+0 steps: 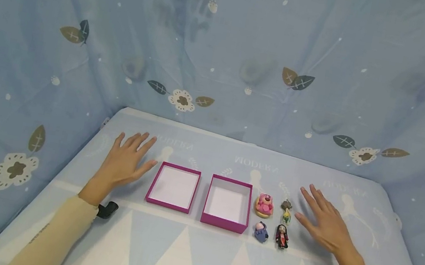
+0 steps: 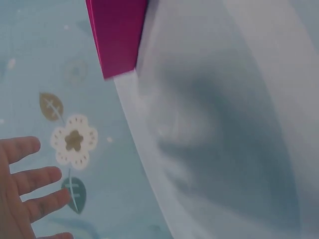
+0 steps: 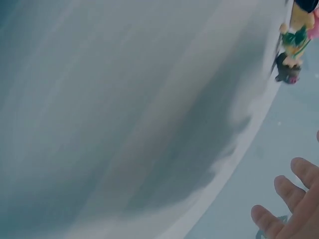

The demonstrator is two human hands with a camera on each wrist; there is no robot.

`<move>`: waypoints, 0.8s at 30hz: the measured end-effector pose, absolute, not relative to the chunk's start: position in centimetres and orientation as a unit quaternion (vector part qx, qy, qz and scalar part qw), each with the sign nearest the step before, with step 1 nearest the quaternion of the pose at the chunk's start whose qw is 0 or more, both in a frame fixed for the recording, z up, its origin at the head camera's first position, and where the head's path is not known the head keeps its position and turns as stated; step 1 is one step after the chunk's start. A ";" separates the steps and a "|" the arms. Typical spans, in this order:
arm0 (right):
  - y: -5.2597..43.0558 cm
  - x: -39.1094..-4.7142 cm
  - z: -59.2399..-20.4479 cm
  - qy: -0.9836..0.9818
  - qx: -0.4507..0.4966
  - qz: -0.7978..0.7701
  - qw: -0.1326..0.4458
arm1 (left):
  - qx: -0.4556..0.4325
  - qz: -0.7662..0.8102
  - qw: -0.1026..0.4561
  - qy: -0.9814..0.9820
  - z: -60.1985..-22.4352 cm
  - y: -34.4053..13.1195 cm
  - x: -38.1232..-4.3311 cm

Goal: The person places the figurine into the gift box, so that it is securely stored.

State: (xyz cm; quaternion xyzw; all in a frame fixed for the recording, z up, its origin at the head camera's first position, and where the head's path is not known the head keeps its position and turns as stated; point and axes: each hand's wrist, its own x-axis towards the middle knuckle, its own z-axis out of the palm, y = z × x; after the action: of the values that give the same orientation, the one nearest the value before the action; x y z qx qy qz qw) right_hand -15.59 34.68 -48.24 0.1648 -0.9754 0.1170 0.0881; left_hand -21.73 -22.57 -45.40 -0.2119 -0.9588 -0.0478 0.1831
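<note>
My left hand (image 1: 122, 163) hovers with spread fingers left of a shallow white box lid (image 1: 174, 186) with a magenta rim. Right of the lid stands a deeper open magenta box (image 1: 224, 224), white inside. Beside the box are a pink bear figurine (image 1: 265, 204) on a yellow base and a blue-grey figurine (image 1: 261, 232). Farther right lie a small green and yellow figurine (image 1: 286, 216), with a grey-brown piece at its top, and a long-haired doll (image 1: 282, 236) in black and red. Nearest to these is my right hand (image 1: 324, 222), fingers extended, holding nothing.
A pale blue patterned cloth covers the table (image 1: 189, 261). Blue fabric walls (image 1: 231, 27) with leaf and flower prints rise behind it and on both sides. Black wrist straps or mounts (image 1: 107, 210) sit at the sleeve cuffs.
</note>
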 end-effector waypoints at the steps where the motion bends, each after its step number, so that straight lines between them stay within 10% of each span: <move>1: 34.5 -15.6 -48.2 -0.974 0.168 0.121 0.088 | -0.217 -0.048 0.188 -0.957 -45.5 -22.3 -21.7; 24: 31.1 -16.9 -48.5 -0.965 0.188 0.174 0.054 | -0.292 -0.117 0.186 -0.931 -46.1 -14.7 -20.0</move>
State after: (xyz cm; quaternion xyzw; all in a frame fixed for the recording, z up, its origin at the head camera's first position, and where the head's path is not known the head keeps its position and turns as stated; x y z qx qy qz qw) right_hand -16.90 31.06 -48.46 0.1882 -0.9650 0.1745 0.0544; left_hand -20.02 -14.75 -46.08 -0.2920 -0.9309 -0.1171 0.1858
